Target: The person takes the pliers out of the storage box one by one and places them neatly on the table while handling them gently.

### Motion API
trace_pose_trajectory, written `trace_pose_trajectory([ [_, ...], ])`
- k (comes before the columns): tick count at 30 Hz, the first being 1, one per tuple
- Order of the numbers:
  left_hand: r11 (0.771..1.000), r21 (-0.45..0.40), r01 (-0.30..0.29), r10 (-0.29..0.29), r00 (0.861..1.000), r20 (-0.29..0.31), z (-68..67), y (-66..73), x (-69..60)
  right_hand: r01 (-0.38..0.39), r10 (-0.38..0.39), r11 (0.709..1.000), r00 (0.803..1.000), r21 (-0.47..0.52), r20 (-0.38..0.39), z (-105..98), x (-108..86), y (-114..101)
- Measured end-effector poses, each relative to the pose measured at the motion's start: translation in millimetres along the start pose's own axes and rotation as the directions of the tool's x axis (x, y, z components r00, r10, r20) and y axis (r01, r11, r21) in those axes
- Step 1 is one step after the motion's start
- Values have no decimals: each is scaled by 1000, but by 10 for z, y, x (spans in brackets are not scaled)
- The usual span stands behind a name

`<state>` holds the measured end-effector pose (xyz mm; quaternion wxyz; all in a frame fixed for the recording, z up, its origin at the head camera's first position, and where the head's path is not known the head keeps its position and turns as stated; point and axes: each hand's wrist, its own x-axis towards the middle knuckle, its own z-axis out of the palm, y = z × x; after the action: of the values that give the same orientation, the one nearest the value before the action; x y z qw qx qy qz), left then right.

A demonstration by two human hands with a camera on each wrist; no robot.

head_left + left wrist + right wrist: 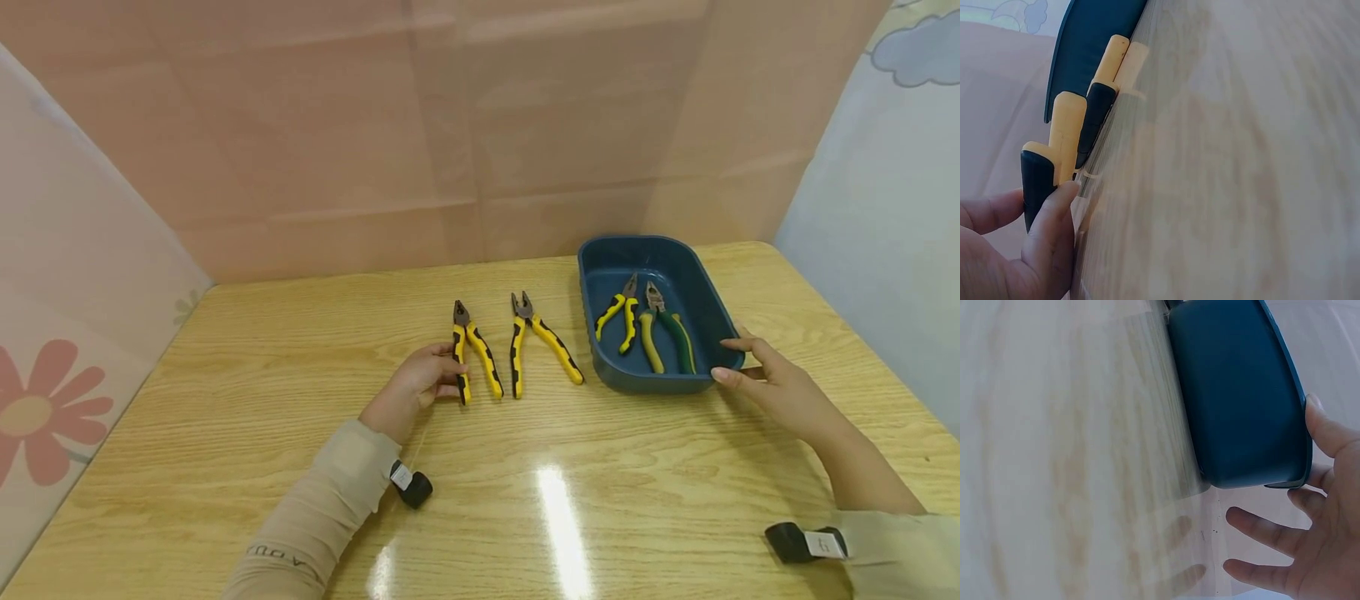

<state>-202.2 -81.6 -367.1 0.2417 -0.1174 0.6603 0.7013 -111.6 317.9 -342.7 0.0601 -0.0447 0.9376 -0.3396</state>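
Note:
My left hand (420, 379) pinches the left handle of yellow-and-black pliers (487, 367); in the left wrist view thumb and fingers sit either side of that handle (1067, 134). A second yellow-and-black pair of pliers (558, 348) lies just right of them, handles spread. A dark blue plastic bin (648, 384) stands at the right. My right hand (783, 392) holds its near right corner between thumb and index finger, the other fingers spread away in the right wrist view. Inside the bin lie smaller yellow-and-black pliers (630, 321) and green-and-yellow pliers (681, 340).
The wooden table (262, 375) reaches back to a pinkish cloth backdrop (337, 150). Patterned panels (90, 208) flank it on both sides. Bright light reflects off the tabletop near the front.

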Motion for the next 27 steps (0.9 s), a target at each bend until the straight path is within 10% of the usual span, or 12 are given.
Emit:
trace_pose_trajectory([
  [27,998,58,-1,2,1000,-23,15,2,78,-10,10,1000,1000,-7,3,-5,6,16],
])
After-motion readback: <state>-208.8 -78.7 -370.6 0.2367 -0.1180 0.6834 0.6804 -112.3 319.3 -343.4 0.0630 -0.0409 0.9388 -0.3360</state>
